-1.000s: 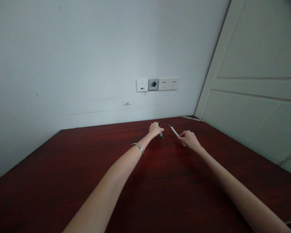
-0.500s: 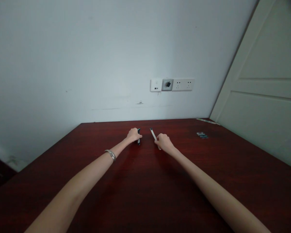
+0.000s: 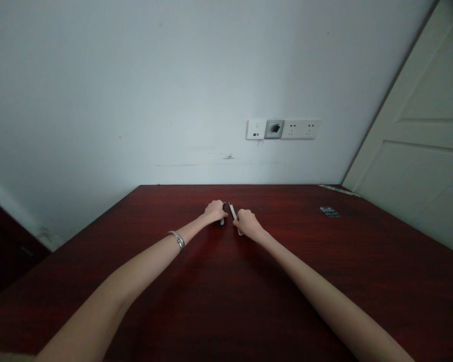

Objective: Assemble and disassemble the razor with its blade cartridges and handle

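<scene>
Near the far side of the dark red table, my left hand [image 3: 214, 210] is closed around a slim black and grey object [image 3: 222, 221], its ends showing beyond the fingers. Just to its right, my right hand [image 3: 248, 222] pinches a narrow whitish stick-like object [image 3: 232, 210] with a dark tip that leans up and to the left. Only a small gap separates the upper ends of the two objects. Both are too small in view for me to tell their exact kind. A silver bracelet [image 3: 178, 240] circles my left wrist.
A small clear packet with dark contents [image 3: 329, 211] lies on the table [image 3: 219, 306] to the right. A thin pale strip [image 3: 338, 190] runs along the far right edge. Wall sockets [image 3: 300, 129] sit above the table, and a white panelled door [image 3: 419, 151] stands at the right.
My hands have come closer together, the right one moving left with the whitish stick, so the gap between the two objects has narrowed. The camera view has turned slightly to the left.
</scene>
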`<state>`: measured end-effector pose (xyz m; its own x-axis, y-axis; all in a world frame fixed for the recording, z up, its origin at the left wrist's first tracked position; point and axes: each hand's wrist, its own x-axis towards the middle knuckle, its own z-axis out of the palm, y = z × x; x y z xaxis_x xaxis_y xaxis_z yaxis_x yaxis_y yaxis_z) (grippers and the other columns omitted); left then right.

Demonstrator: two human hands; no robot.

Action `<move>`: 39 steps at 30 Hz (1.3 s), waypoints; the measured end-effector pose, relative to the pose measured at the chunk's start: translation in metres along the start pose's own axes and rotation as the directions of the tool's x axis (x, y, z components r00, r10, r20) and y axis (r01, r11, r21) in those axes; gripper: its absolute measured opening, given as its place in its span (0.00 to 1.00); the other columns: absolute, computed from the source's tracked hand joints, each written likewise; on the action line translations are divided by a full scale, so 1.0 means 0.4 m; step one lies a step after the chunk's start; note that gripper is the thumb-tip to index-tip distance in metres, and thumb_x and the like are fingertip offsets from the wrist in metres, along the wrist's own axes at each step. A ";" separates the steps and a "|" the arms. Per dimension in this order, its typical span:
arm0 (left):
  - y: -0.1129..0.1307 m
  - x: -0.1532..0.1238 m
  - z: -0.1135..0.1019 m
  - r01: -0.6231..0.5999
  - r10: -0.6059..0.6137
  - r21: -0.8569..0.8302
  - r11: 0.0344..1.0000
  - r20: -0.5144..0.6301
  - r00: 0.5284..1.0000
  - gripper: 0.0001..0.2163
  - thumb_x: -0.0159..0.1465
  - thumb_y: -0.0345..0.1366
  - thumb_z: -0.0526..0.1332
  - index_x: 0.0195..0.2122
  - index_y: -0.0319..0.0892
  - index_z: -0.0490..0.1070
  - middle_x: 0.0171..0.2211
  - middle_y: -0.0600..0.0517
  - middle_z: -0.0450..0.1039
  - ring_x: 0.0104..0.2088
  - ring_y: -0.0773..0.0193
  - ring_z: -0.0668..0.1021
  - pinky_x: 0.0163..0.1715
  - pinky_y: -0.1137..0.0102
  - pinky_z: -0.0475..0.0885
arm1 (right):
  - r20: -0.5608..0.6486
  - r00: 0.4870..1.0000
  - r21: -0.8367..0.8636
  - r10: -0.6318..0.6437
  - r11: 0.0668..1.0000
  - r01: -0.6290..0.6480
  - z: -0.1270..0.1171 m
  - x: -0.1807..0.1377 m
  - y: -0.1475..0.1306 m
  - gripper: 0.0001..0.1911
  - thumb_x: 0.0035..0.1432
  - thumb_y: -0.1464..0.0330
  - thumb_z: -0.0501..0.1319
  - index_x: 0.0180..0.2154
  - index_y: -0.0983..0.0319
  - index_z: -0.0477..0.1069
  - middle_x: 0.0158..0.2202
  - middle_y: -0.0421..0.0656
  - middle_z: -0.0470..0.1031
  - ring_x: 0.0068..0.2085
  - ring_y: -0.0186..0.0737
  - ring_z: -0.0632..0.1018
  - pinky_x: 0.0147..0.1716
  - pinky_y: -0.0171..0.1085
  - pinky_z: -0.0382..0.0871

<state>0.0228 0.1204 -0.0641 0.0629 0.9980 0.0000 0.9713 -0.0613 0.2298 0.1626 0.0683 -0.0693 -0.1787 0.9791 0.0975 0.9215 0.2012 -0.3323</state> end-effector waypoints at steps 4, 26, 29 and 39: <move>0.001 0.004 0.003 0.009 -0.009 0.010 1.000 0.001 1.000 0.15 0.50 0.40 0.64 0.37 0.37 0.74 0.38 0.40 0.76 0.39 0.54 0.79 0.31 0.73 0.72 | 0.023 1.000 -0.005 0.003 1.000 -0.003 0.006 0.002 -0.004 0.09 0.51 0.72 0.58 0.35 0.68 0.72 0.36 0.54 0.77 0.39 0.47 0.78 0.34 0.35 0.68; -0.002 0.002 -0.022 0.022 -0.022 -0.031 0.999 0.032 0.999 0.13 0.56 0.43 0.57 0.29 0.37 0.74 0.26 0.42 0.76 0.31 0.56 0.79 0.31 0.71 0.71 | 0.000 1.000 0.101 0.025 0.995 -0.025 -0.074 0.001 0.067 0.22 0.59 0.58 0.51 0.28 0.68 0.74 0.21 0.50 0.75 0.22 0.40 0.77 0.30 0.35 0.69; -0.005 0.033 -0.040 0.055 -0.055 -0.056 0.997 -0.005 0.998 0.13 0.55 0.42 0.58 0.27 0.37 0.74 0.25 0.42 0.76 0.32 0.56 0.79 0.33 0.70 0.70 | -0.110 0.992 0.111 0.062 0.993 -0.050 -0.129 0.021 0.155 0.19 0.57 0.59 0.53 0.32 0.66 0.76 0.25 0.49 0.77 0.28 0.42 0.78 0.33 0.35 0.68; -0.075 0.171 -0.060 0.155 -0.200 -0.293 0.944 -0.134 0.971 0.17 0.59 0.40 0.51 0.20 0.39 0.73 0.23 0.47 0.75 0.25 0.63 0.76 0.27 0.72 0.68 | -0.408 0.826 -0.040 0.389 0.896 -0.441 -0.253 0.031 0.618 0.33 0.50 0.58 0.60 0.54 0.70 0.63 0.48 0.62 0.67 0.53 0.59 0.66 0.47 0.48 0.62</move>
<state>-0.0075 0.1909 -0.0477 -0.1643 0.9828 0.0841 0.8591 0.1007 0.5018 0.4230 0.1271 -0.0553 0.3513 0.8745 0.3345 0.9186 -0.2528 -0.3037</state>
